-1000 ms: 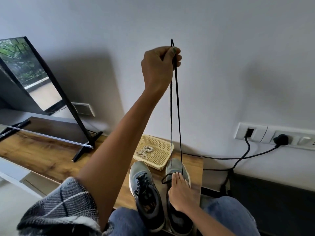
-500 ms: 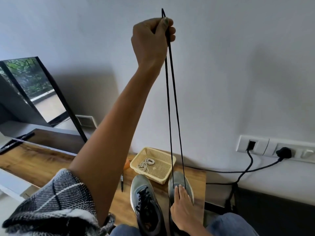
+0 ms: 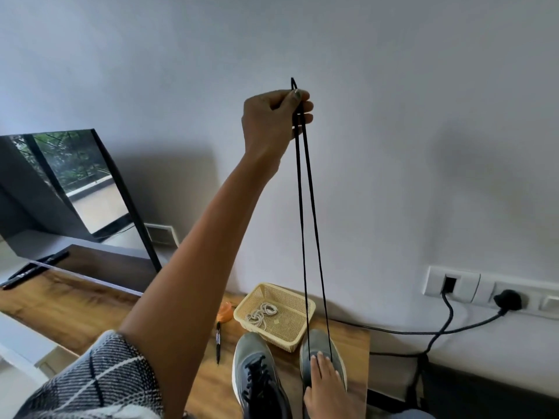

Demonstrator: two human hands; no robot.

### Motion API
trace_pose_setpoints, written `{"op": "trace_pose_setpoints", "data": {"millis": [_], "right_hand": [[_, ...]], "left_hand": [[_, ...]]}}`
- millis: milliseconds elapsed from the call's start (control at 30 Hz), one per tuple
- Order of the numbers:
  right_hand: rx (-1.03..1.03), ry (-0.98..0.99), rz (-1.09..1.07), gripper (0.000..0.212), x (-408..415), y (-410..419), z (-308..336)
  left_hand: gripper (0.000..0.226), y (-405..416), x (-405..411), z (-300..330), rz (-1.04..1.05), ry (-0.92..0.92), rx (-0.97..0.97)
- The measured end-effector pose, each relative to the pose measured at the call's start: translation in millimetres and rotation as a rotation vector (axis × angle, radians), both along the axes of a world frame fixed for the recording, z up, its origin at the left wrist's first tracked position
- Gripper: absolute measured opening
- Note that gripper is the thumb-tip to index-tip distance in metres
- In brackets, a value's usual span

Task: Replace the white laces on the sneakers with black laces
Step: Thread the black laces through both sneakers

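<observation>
Black lace [image 3: 305, 225] ends seemingly above left grip [image 3: 273, 120]

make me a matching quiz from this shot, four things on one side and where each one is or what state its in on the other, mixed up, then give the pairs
Things:
1. left hand
2. right hand
3. white laces
4. left sneaker

States:
A. coiled in the yellow basket
B. already laced in black
C. raised, pinching both ends of the black lace
D. pressing flat on the right sneaker

Pairs: 1-C, 2-D, 3-A, 4-B
</observation>
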State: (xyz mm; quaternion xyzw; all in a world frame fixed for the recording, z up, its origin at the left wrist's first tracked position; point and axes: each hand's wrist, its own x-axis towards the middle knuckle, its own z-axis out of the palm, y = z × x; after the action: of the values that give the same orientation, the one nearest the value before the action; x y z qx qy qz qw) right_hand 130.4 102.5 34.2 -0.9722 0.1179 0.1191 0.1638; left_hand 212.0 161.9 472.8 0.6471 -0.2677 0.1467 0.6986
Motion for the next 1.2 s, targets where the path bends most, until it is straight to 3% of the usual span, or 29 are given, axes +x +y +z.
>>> {"op": "trace_pose_setpoints", "data": {"millis": [200,300,433,600,700,800,967,1200], "right_hand": [[0.022,0.055,0.045,0.064,-9,-6,7],[0.072,-0.305,-0.061,0.025,-13,-12,11],[0.293,-0.558,-0.323,0.028,-13,-42,34],[0.606,-0.832,-0.374,0.019,12,-68,175],[0.872,-1.009,-0.265,0.021,15,-63,270],[0.999,-1.053,-0.104,0.014,5,-54,349],[0.907,-1.012,0.022,0.020,-5,-45,412],[0.846,-1.053,-0.037,0.012,-3,-39,421]], "left_hand": [[0.017,9,-1,-3,-0.008,0.023,0.068],[0.016,14,0,-5,-0.014,0.039,0.078],[0.016,17,-2,-8,-0.045,0.047,0.098],[0.016,17,-9,-8,-0.065,0.037,0.138],[0.016,17,-13,-9,-0.065,0.026,0.174],[0.019,16,-18,-9,-0.073,-0.012,0.171],[0.014,16,-21,-5,-0.075,-0.060,0.185],[0.020,21,-35,-3,-0.118,-0.002,0.202]]}}
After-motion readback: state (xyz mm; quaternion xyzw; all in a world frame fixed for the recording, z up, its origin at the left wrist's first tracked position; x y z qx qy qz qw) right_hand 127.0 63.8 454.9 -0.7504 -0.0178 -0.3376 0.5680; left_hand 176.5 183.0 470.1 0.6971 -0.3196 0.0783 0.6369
